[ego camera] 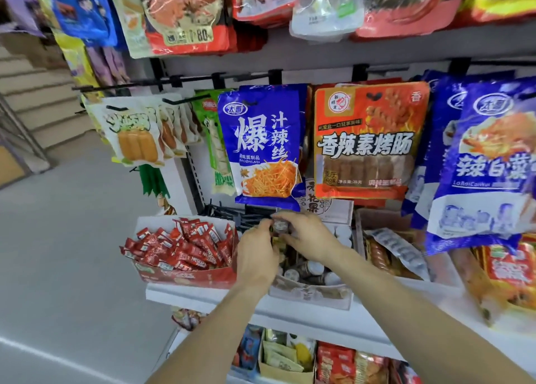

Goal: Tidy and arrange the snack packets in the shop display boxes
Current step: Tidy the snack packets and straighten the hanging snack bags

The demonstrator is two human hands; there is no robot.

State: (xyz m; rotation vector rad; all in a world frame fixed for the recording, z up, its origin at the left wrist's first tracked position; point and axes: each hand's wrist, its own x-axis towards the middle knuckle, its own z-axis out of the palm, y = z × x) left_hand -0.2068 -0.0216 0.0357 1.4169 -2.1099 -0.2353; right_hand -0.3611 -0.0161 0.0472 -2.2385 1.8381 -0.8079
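Over the middle box (309, 292) — both hands pinch one small packet (280, 226).

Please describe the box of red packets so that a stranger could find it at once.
Find the white shelf under the hanging bags. At its left end, left of the left hand, stands the red box. Unlike the neighbouring box of small round packs, it is heaped with thin red sachets.

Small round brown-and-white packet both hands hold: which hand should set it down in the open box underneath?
Probably right. The right hand pinches the small round brown-and-white packet from above, over the white cardboard box; the left hand only touches its left edge.
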